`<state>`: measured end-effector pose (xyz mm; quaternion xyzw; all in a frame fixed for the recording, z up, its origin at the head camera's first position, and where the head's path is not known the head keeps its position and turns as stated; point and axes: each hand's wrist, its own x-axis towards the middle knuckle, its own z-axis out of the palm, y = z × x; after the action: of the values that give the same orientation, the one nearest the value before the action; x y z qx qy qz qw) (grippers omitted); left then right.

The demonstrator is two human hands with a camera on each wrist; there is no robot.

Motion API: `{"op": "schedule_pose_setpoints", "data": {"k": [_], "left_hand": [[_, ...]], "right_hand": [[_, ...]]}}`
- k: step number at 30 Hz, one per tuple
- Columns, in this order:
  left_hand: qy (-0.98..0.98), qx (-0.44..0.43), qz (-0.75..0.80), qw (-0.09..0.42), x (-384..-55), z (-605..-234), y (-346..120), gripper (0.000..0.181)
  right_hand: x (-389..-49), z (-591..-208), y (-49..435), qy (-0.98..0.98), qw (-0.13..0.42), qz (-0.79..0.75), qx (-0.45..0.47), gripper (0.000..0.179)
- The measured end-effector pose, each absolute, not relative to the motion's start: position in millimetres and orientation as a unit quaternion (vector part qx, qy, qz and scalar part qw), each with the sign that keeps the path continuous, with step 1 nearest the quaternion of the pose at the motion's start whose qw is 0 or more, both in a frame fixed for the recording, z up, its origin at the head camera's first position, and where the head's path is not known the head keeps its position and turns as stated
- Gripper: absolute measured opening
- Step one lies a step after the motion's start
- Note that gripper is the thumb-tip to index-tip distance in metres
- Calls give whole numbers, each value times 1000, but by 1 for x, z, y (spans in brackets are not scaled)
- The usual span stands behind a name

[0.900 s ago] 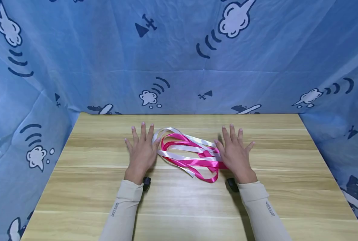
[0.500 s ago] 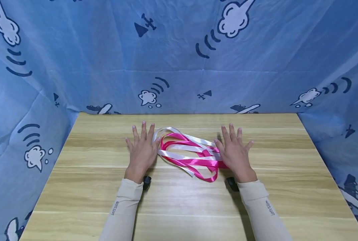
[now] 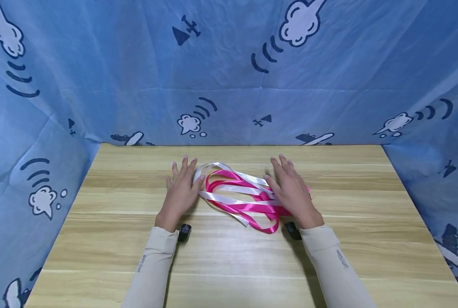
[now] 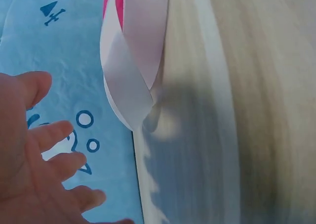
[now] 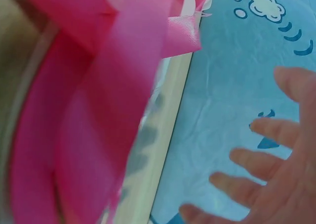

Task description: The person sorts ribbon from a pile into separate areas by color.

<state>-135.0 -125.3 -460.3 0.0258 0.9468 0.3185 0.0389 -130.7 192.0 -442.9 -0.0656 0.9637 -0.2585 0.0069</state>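
Note:
A loose coil of pink ribbon (image 3: pixel 252 208) and white ribbon (image 3: pixel 229 199) lies on the table between the two hands. Beside the coil's left end is the left hand (image 3: pixel 179 192), its fingers fairly straight and nothing held. In the left wrist view its palm faces a white ribbon loop (image 4: pixel 123 70), with a gap between them. Over the coil's right end hovers the right hand (image 3: pixel 293 192), hiding part of it. The right wrist view has wide pink ribbon (image 5: pixel 108 105) close to the camera, and that hand's spread fingers (image 5: pixel 247 159) stand apart from it.
The wooden table (image 3: pixel 229 269) extends around the ribbons. A blue printed curtain (image 3: pixel 229 68) stands behind the table and along both sides. A small black device (image 3: pixel 184 232) sits at the left wrist, and another black device (image 3: pixel 292 231) at the right.
Both hands lay flat with spread fingers; now they have lifted and turned. The right hand has shifted left over the ribbons, revealing a pink end on its right. The ribbons look unmoved.

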Motion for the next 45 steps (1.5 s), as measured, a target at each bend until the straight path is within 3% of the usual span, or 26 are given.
{"op": "schedule_pose_setpoints", "data": {"k": [14,26,39,45], "left_hand": [[868,-2,496,15,-151,-454,-135,60],[813,-49,577,62,-167,-454,-142,56],[820,-64,558,108,-186,-453,-139,49],[819,-69,560,103,-190,-458,-133,46]], "right_hand": [[-161,-422,158,921,36,-346,-175,59],[-196,-413,110,903,86,-353,-228,50],[-232,-434,70,907,134,-311,-251,40],[-237,-443,61,919,134,-275,-247,35]]}}
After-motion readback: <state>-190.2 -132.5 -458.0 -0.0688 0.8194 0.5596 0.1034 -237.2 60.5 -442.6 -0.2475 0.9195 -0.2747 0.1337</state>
